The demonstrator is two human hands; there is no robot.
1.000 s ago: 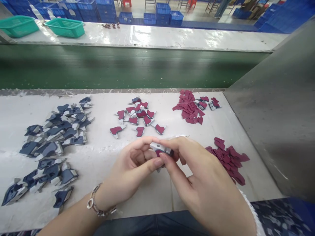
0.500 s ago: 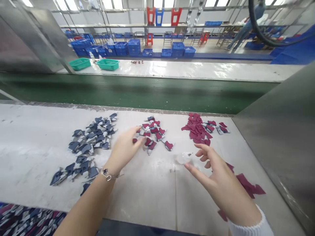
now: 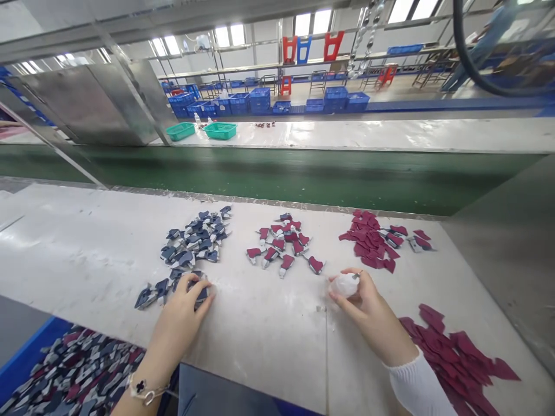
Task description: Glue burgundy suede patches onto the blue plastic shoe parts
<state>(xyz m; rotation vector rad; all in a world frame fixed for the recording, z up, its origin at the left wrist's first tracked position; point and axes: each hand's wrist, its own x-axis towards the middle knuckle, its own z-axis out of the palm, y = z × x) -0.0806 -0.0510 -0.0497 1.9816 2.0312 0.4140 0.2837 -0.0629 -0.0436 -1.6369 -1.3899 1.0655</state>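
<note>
My left hand [image 3: 184,309] is at the near end of a pile of navy-and-grey pieces [image 3: 202,234], its fingers bent round one navy-and-grey piece [image 3: 201,293], partly hidden by them. In my right hand [image 3: 368,312] is a small white squeeze bottle [image 3: 346,285] with a thin dark tip, held just over the table between thumb and fingers. Between the hands and farther back lie several maroon-and-grey pieces [image 3: 277,245], spread loosely, maroon faces up.
Flat maroon cut-outs lie in a far pile [image 3: 368,240] and a near-right pile [image 3: 459,358]. A blue crate [image 3: 39,341] of mixed pieces stands below the table's front left edge. A metal panel [image 3: 515,231] bounds the right. Green trays [image 3: 221,130] sit on the bench beyond.
My left hand has moved from the maroon-and-grey pieces left and nearer, to the navy pile. The right hand has closed round the white bottle. The view has shifted left.
</note>
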